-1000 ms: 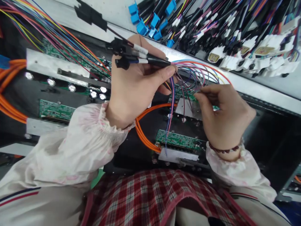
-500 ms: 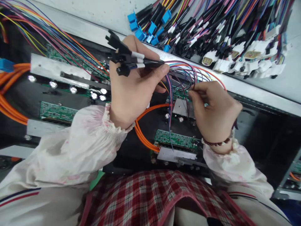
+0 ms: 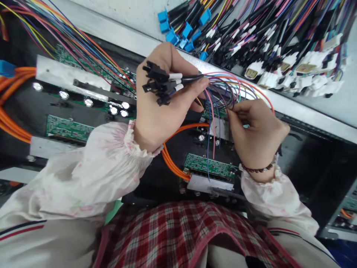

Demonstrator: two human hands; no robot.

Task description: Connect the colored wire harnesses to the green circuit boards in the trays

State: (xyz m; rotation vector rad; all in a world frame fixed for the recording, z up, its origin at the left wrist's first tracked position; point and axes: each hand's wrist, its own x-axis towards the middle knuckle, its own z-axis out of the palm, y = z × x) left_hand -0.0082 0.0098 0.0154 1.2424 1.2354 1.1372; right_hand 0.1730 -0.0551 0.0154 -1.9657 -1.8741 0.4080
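My left hand (image 3: 161, 108) is closed round a small wire harness, its black connectors (image 3: 156, 83) with white sleeves sticking out to the left above my thumb. Thin coloured wires (image 3: 223, 83) loop from that bundle across to my right hand (image 3: 256, 130), which pinches some of them between thumb and fingertips. A pink wire and a blue wire (image 3: 208, 149) hang down loose between the two hands. Both hands hover over a green circuit board (image 3: 210, 165) with an orange cable (image 3: 173, 163) looped beside it.
A heap of harnesses with blue, black and white connectors (image 3: 251, 41) lies along the back. At left are more green boards (image 3: 67, 128), metal plates (image 3: 69, 76), orange cables (image 3: 11, 126) and a fan of coloured wires (image 3: 69, 37). A red plaid apron (image 3: 178, 234) fills the bottom.
My left hand tilted the connector bundle so the black plugs dropped lower and closer to the palm. My right hand moved slightly up and left, closing its pinch on the wires.
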